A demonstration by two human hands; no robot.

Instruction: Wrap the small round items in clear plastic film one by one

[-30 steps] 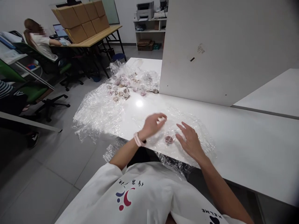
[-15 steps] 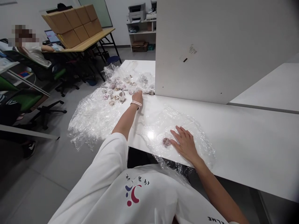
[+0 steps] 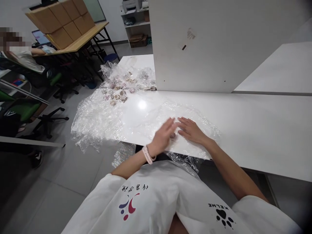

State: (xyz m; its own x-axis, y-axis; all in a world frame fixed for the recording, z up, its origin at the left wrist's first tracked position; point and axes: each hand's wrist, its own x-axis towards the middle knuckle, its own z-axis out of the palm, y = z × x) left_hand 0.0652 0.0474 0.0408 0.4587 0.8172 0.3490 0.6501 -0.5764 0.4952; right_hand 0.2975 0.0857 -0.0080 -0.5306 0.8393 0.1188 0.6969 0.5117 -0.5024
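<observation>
A sheet of clear plastic film (image 3: 202, 122) lies on the white table before me. My right hand (image 3: 191, 130) rests flat on this film, fingers spread. Close beside it is my left hand (image 3: 162, 137), its wrist banded in pink; the fingers look stretched out, though motion blurs them. Between the two hands shows a small reddish-brown round piece (image 3: 173, 136), partly covered, and I cannot make out its exact kind. Neither hand visibly grips anything. To the left, small wrapped pieces (image 3: 122, 96) in pink, gold and brown lie among crumpled clear film (image 3: 94, 120).
A tall white panel (image 3: 195, 48) stands on the white table (image 3: 263, 130) behind my hands. Film hangs over the table's front and left edges. Further left, a person (image 3: 26, 60) sits by a wooden table bearing cardboard boxes (image 3: 60, 24). Office chairs (image 3: 26, 110) stand nearby.
My left hand has come back from the wrapped pieces to beside my right hand. The right hand stays on the film near the round piece. The camera view has shifted slightly.
</observation>
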